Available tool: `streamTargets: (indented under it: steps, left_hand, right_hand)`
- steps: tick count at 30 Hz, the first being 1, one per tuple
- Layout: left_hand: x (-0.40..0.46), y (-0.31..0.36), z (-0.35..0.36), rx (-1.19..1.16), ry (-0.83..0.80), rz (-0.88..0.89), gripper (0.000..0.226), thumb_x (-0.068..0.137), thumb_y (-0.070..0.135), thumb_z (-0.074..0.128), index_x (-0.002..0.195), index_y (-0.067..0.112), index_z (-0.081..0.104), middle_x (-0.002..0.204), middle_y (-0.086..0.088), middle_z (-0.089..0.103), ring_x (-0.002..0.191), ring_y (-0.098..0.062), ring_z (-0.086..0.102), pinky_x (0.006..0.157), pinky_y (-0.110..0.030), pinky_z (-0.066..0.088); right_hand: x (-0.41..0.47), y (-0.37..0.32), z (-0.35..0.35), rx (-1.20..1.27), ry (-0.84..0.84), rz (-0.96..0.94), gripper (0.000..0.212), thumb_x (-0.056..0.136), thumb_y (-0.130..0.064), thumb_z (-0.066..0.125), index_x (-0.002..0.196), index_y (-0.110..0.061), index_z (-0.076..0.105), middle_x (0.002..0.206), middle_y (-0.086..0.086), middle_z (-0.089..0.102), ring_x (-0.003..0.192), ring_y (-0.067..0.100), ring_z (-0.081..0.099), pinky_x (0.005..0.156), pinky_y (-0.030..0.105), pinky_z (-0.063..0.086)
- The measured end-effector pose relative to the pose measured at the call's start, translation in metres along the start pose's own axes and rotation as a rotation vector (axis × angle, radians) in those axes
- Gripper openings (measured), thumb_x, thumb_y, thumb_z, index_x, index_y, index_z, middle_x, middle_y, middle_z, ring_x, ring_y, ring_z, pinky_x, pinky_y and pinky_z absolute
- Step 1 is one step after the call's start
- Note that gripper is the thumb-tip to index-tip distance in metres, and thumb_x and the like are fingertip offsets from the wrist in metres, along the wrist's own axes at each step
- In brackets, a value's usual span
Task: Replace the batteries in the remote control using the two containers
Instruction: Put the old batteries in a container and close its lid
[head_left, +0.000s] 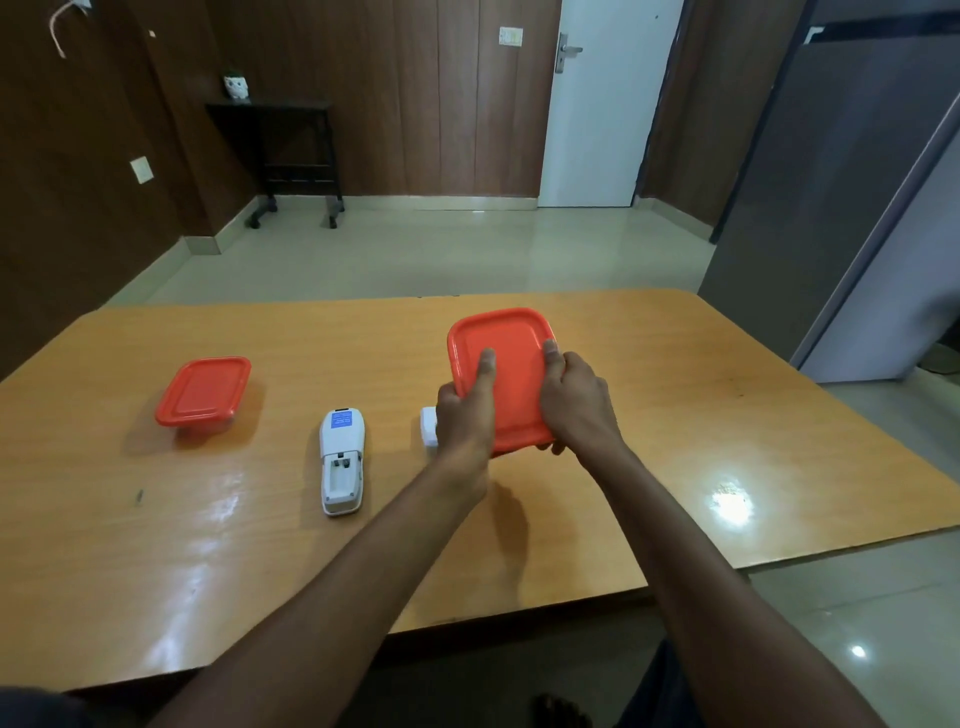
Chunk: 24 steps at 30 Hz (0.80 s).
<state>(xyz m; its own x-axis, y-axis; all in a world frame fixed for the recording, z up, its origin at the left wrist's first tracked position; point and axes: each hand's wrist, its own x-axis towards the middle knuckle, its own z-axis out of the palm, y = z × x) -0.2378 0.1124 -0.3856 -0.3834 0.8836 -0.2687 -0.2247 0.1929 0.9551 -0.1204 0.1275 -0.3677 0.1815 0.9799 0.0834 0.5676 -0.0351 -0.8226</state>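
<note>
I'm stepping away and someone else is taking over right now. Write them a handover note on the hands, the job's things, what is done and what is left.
Left hand: grips the near left edge of the right container's orange lid, thumb on top.
Right hand: grips the lid's right edge.
The lid is tilted up toward the camera; whether it is off the container cannot be seen.
Left container: closed, on the table, untouched.
Remote control: face down between the containers, battery bay open and empty.
Battery cover: seemingly the white piece beside the left hand.
Done: cover off, old batteries out.
Left: fit fresh batteries, refit cover, close containers.
</note>
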Motion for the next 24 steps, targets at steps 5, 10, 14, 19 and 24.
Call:
streamTargets:
  steps: [5,10,14,19,24]
  left_hand:
    - [-0.003,-0.001,-0.005,0.100,0.119,0.086,0.062,0.078,0.078,0.061,0.102,0.022,0.056,0.105,-0.006,0.068,0.094,-0.033,0.067,0.086,-0.044,0.059]
    - [0.001,-0.007,-0.013,0.170,0.121,0.091,0.065,0.081,0.081,0.052,0.106,0.021,0.053,0.110,-0.008,0.066,0.096,-0.034,0.066,0.084,-0.046,0.059]
    - [0.004,-0.010,-0.013,0.121,0.136,-0.009,0.064,0.093,0.077,0.032,0.121,0.021,0.047,0.115,-0.006,0.060,0.096,-0.029,0.061,0.072,-0.037,0.053]
    - [0.004,0.001,-0.003,0.016,0.105,-0.142,0.067,0.103,0.063,0.022,0.141,0.012,0.041,0.128,-0.016,0.060,0.111,-0.037,0.062,0.095,-0.053,0.056]
    - [0.008,-0.001,0.000,0.052,0.135,-0.120,0.058,0.106,0.055,0.024,0.135,0.010,0.047,0.111,-0.012,0.058,0.089,-0.034,0.064,0.044,-0.035,0.056]
  right_hand:
    - [-0.011,-0.004,0.017,-0.019,0.046,-0.005,0.061,0.102,-0.061,0.020,0.118,-0.011,0.052,0.085,0.008,0.061,0.056,0.034,0.068,0.032,0.036,0.053]
    - [-0.017,0.001,0.024,0.007,-0.010,0.028,0.063,0.103,-0.060,0.020,0.126,-0.008,0.048,0.087,0.006,0.060,0.051,0.029,0.068,0.031,0.025,0.046]
    - [-0.019,0.005,0.017,0.114,-0.059,0.048,0.063,0.100,-0.064,0.033,0.132,-0.011,0.045,0.105,0.012,0.063,0.059,0.029,0.072,0.038,0.032,0.054]
    - [-0.033,0.011,0.022,0.201,0.014,0.015,0.075,0.086,-0.073,0.056,0.137,-0.020,0.038,0.112,0.008,0.065,0.075,0.025,0.073,0.044,0.030,0.058]
    - [-0.034,0.009,0.030,0.188,0.125,-0.012,0.055,0.090,-0.067,0.055,0.126,-0.031,0.034,0.102,0.006,0.064,0.074,0.026,0.070,0.057,0.046,0.063]
